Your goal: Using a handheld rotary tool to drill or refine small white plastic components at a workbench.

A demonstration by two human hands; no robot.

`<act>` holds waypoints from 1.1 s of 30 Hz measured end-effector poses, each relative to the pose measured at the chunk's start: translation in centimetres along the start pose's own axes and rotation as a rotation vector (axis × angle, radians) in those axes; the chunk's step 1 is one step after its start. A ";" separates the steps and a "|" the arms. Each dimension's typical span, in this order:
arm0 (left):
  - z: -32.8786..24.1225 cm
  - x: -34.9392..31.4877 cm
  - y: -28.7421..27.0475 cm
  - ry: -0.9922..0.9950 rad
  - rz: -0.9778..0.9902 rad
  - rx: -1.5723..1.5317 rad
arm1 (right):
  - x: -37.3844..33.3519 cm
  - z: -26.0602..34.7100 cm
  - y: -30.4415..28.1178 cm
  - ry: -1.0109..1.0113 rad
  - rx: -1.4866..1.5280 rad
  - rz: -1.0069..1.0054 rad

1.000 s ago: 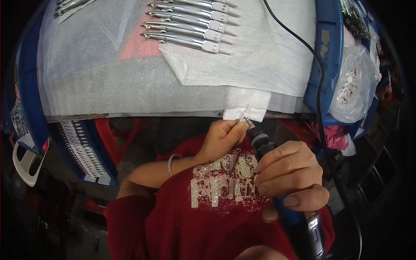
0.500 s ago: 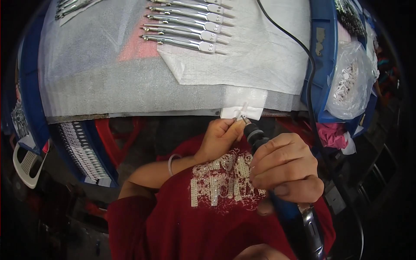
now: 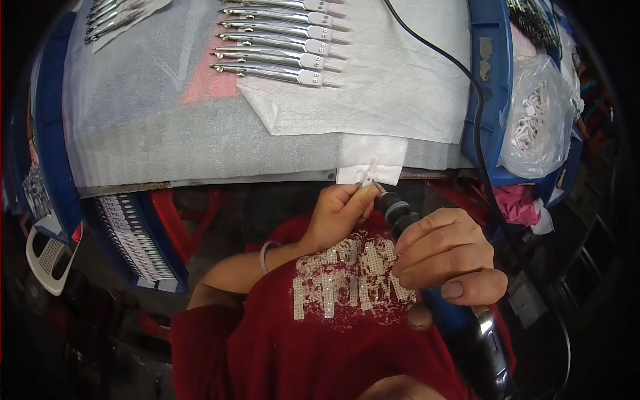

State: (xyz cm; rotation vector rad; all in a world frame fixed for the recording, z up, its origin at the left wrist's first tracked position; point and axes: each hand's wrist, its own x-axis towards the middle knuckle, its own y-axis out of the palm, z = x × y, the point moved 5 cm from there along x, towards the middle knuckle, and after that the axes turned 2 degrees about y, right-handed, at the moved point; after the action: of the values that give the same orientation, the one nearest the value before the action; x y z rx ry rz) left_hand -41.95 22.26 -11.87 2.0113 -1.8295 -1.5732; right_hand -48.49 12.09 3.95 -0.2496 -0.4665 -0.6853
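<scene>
My right hand (image 3: pixel 447 257) is wrapped round an electric screwdriver (image 3: pixel 443 303) with a black nose and a blue and black body. It slants up and left, and its bit ends right beside my left fingertips. At the table's front edge my left hand (image 3: pixel 345 212) is closed in a pinch on a drawing compass, whose pale head (image 3: pixel 369 179) with small dark spots pokes out above the thumb. The rest of that compass is hidden by the fingers. Under the head lies a small white pad (image 3: pixel 373 150). Whether the bit touches a screw I cannot tell.
Several silver compasses (image 3: pixel 273 55) lie in a row on a white cloth (image 3: pixel 400 87); more lie far left. A black cable (image 3: pixel 460 63) crosses the right side. Blue bins (image 3: pixel 490 100) flank the table, with a bag of small white parts (image 3: pixel 533 127). A filled tray (image 3: pixel 137 240) stands lower left.
My right hand and the screwdriver have shifted slightly right and down, and the bit has drawn back a little from the compass head. More of the head shows. My left hand keeps its pinch.
</scene>
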 end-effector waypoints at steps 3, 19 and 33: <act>0.0 -0.1 -0.1 -0.014 0.003 -0.008 | -0.1 -0.1 0.0 -0.009 -0.001 -0.012; -0.1 -0.3 0.0 -0.015 0.015 -0.025 | -0.1 -0.1 0.0 0.023 0.001 0.001; -0.2 -0.1 -0.1 0.014 0.041 0.020 | -0.1 -0.3 0.2 -0.005 0.060 -0.076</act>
State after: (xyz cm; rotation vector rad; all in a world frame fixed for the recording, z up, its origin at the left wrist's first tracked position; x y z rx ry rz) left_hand -41.77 22.26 -11.76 1.9741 -1.8772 -1.5319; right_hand -48.29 12.20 3.64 -0.1779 -0.5028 -0.7437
